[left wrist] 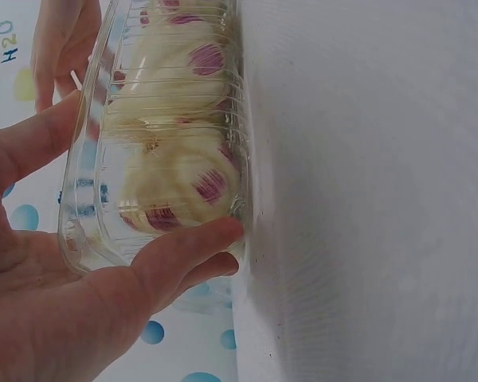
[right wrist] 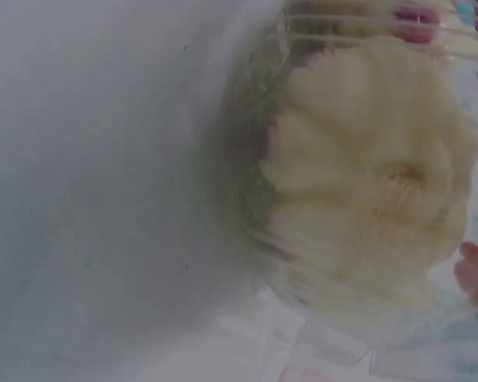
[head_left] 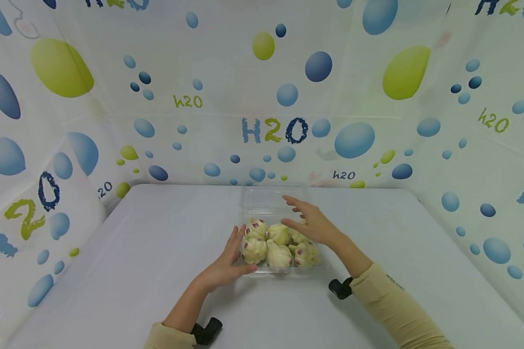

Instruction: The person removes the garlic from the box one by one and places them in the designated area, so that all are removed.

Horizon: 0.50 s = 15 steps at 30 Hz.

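Note:
A clear plastic clamshell box [head_left: 272, 270] sits on the table with its transparent lid [head_left: 270, 198] folded back behind it. Inside lie several pale cream, pleated lumps [head_left: 279, 254] with purple marks, perhaps buns; one [right wrist: 366, 167] fills much of the right wrist view. My left hand [head_left: 224, 266] touches the box's left side and front corner with straight, spread fingers. In the left wrist view, its fingers [left wrist: 187, 247] rest against the ribbed wall. Above the box's back right part hovers my right hand [head_left: 312, 223], fingers extended, holding nothing.
A white-covered table [head_left: 170, 228] spreads around the box. Behind and beside it hangs a white sheet [head_left: 227, 58] printed with blue and green drops. Black wrist devices [head_left: 207, 331] sit below both hands.

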Tool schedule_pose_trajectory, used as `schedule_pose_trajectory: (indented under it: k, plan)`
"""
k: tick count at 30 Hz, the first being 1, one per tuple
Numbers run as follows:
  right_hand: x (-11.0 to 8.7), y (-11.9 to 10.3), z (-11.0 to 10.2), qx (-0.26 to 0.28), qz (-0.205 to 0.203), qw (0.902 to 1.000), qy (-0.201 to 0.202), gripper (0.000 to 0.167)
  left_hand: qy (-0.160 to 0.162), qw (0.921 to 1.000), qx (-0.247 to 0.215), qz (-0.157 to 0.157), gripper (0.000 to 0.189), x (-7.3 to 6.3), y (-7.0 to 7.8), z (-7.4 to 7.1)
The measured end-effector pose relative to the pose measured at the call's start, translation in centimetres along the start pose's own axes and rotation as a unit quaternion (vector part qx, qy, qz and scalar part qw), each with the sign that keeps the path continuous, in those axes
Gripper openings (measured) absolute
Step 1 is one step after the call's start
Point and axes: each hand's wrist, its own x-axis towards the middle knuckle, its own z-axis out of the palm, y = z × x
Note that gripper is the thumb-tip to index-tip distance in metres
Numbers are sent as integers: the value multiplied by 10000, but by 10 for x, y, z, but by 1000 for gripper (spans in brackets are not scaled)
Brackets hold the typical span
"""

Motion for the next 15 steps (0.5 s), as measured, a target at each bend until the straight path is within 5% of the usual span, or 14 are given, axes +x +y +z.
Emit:
schedule_pose_trajectory:
  k: [15]
  plan:
    - [7,-8,17,86,-261,9996,28,67,-15,10000,25,-6,92,0,1,0]
